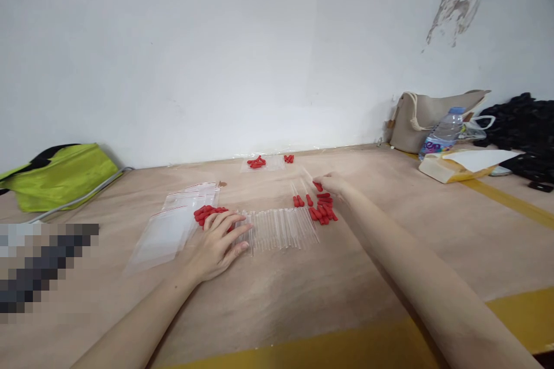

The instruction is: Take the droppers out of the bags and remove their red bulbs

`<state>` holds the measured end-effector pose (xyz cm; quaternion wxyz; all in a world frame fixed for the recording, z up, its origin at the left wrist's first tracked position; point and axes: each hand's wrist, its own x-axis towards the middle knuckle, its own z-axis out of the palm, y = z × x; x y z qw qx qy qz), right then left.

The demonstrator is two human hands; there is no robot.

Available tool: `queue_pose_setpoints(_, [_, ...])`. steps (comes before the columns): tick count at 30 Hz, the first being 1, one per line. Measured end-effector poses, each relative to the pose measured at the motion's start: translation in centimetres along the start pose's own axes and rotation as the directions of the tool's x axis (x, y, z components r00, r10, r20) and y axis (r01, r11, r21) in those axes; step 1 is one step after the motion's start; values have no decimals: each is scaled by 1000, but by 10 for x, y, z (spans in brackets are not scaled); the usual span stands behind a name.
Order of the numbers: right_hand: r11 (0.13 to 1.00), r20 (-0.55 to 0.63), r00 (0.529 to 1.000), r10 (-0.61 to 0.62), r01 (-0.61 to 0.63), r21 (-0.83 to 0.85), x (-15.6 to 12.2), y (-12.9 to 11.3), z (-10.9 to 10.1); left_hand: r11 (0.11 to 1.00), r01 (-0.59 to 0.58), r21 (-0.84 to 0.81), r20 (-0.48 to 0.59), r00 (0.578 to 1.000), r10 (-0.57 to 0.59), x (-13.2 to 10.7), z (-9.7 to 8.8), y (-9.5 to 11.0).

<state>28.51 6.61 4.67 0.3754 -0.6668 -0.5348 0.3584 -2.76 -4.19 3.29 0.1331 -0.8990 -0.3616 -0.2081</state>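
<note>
A row of clear plastic tubes (pixel 281 229) lies flat on the brown table (pixel 303 294). My left hand (pixel 219 245) rests on the table at the row's left end, fingers spread, touching the tubes and a small pile of red caps (pixel 206 213). My right hand (pixel 332 184) reaches beyond the row, its fingers pinched on a red-capped clear tube (pixel 315 183). Just below it lies a second heap of red caps (pixel 322 210), some fitted on tubes.
Clear zip bags (pixel 173 225) lie left of the tubes. More red caps (pixel 257 162) sit on plastic by the wall. A green bag (pixel 60 176) is far left; a beige bag (pixel 426 118), water bottle (pixel 441 134), paper packet (pixel 465 164) and black items (pixel 526 127) far right.
</note>
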Motion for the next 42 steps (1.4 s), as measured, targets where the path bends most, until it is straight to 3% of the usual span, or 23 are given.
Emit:
queue_pose_setpoints(4, [976, -28, 978, -205, 207, 67, -42, -2, 5, 995, 100, -16, -162, 982, -102, 4, 3, 7])
queue_pose_setpoints(6, [839, -36, 839, -543, 543, 16, -72, 7, 16, 990, 136, -32, -252, 958, -140, 7, 5, 16])
queue_pose_setpoints(8, [686, -19, 689, -724, 718, -117, -101, 20, 28, 995, 99, -16, -294, 951, -99, 10, 7, 28])
queue_pose_setpoints(12, [500, 42, 523, -852, 833, -236, -136, 37, 46, 995, -74, 64, -250, 964, 88, 14, 10, 54])
queue_pose_setpoints(15, [400, 105, 434, -895, 884, -242, -141, 38, 52, 990, -93, 102, -264, 957, 117, 16, 13, 64])
queue_pose_setpoints(22, [290, 122, 365, -923, 868, -403, -138, 40, 50, 988, -83, 127, -255, 960, 114, 13, 18, 63])
queue_pose_setpoints(30, [216, 165, 295, -941, 901, -377, -147, 34, 43, 989, -132, 69, -262, 954, 146, 11, 13, 69])
queue_pose_setpoints(34, [224, 185, 295, -937, 918, -328, -144, 37, 36, 987, -149, 53, -278, 948, 158, 7, 13, 60])
queue_pose_setpoints(36, [303, 133, 349, -928, 911, -279, -134, 39, 29, 995, -93, 32, -305, 947, 98, 4, 11, 46])
queue_pose_setpoints(38, [480, 3, 488, -873, 859, -182, -117, 42, 19, 999, 46, -5, -345, 938, -44, 3, 7, 30])
queue_pose_setpoints(40, [695, -191, 676, -711, 717, -47, -95, 44, 9, 980, 193, -42, -331, 923, -196, 5, 4, 17])
queue_pose_setpoints(42, [814, -284, 781, -556, 581, 4, -72, 48, 0, 967, 251, -49, -282, 925, -254, 8, 5, 12])
